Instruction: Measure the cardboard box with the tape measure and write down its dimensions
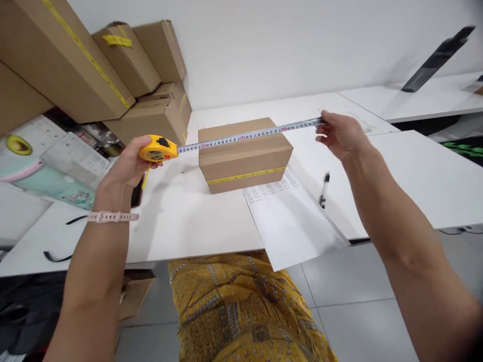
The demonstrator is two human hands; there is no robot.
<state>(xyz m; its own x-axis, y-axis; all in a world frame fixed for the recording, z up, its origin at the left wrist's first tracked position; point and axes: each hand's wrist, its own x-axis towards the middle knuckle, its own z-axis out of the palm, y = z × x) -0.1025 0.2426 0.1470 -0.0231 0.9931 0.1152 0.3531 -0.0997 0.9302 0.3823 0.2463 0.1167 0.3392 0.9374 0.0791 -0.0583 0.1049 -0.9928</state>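
Note:
My left hand (132, 160) is closed around the yellow case of a tape measure (158, 149), left of a cardboard box. Out of the case runs the numbered blade (230, 141), stretched to the right above the box's top. Its far end is pinched between the fingers of my right hand (339, 131), beyond the box's right side. The cardboard box (245, 166) rests on the white table, closed, with a strip of yellow tape along its front face. Part of its top is covered by the blade. Whether the blade touches the box I cannot tell.
Printed sheets (290, 221) lie partly under the box and overhang the table's front edge. A pen (324, 190) lies to their right. Stacked cardboard boxes (151, 65) rise at the back left. A dark upright object (437, 59) stands on the far right surface (381, 100).

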